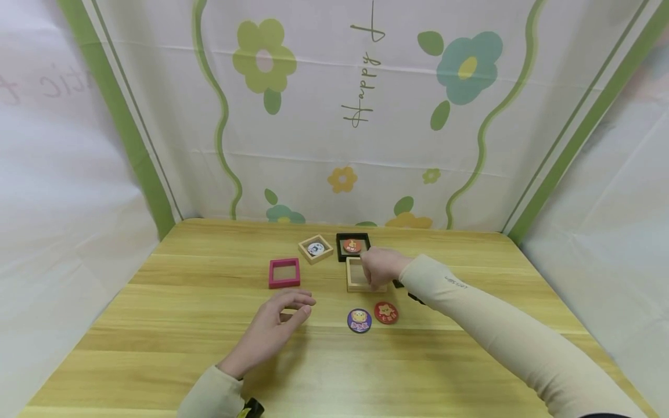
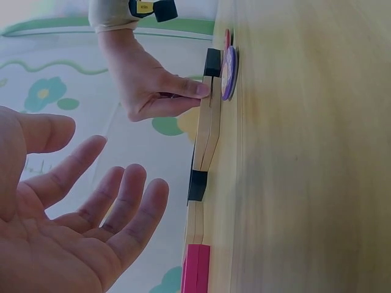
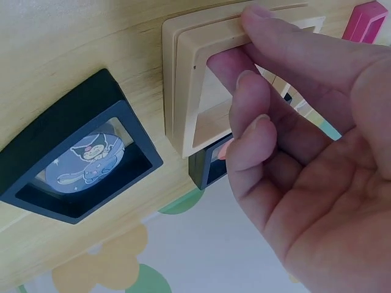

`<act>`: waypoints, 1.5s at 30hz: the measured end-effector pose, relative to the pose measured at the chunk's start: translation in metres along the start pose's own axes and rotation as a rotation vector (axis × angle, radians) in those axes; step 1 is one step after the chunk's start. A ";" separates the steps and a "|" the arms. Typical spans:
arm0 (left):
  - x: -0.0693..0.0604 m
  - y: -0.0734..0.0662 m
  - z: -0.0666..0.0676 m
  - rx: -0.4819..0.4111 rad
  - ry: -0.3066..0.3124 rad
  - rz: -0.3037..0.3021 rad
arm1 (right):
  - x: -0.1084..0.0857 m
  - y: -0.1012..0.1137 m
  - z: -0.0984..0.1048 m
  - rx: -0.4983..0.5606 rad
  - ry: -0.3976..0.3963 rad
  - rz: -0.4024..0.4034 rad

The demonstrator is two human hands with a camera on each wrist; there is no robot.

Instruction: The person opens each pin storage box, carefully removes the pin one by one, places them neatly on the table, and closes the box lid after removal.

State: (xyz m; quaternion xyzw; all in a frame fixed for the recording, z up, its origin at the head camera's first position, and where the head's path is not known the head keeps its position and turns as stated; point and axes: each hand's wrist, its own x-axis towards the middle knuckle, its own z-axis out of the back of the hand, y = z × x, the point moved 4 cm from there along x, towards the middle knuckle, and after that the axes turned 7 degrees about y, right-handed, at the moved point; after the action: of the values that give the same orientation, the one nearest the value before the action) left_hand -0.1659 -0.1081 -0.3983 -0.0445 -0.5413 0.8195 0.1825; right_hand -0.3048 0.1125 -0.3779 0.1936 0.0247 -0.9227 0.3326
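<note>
At the near edge of a square beige display frame (image 3: pixel 186 91), my right hand (image 1: pixel 384 267) pinches the rim between thumb and curled fingers. The frame lies flat on the table, its halves looking slightly parted in the right wrist view. My left hand (image 1: pixel 277 322) hovers above the table at the left, palm inward, fingers relaxed and holding nothing. It is nearest to a pink frame (image 1: pixel 284 284). In front of the beige frame lie a round purple badge (image 1: pixel 359 320) and a round red badge (image 1: pixel 386 312).
Behind the beige frame stands a black frame (image 1: pixel 342 256) holding a red badge. A smaller beige frame (image 1: pixel 306 254) with a white badge sits to its left. Another black frame (image 3: pixel 58 146), holding a blue badge, is partly hidden by my right arm. A flowered cloth backs the table (image 1: pixel 183 313).
</note>
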 end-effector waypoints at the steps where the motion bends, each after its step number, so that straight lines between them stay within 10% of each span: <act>1: 0.000 0.000 0.000 0.000 0.000 0.000 | 0.000 0.000 0.000 0.002 0.001 -0.003; 20: 0.000 0.000 -0.001 0.001 0.001 0.016 | -0.005 -0.013 -0.011 0.106 -0.080 0.085; 29: 0.000 -0.002 -0.002 0.001 0.002 0.014 | -0.021 -0.044 -0.003 0.326 -0.168 0.126; 34: -0.001 -0.002 -0.001 0.002 -0.004 0.012 | -0.032 -0.063 0.006 0.234 -0.221 0.054; 45: -0.001 -0.002 -0.001 -0.005 0.005 0.020 | -0.037 -0.089 -0.012 0.065 -0.019 -0.096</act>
State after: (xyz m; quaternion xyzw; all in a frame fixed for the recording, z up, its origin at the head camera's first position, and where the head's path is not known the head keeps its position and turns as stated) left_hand -0.1639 -0.1075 -0.3968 -0.0526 -0.5424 0.8199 0.1756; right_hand -0.3300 0.2063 -0.3825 0.1939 0.0009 -0.9398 0.2815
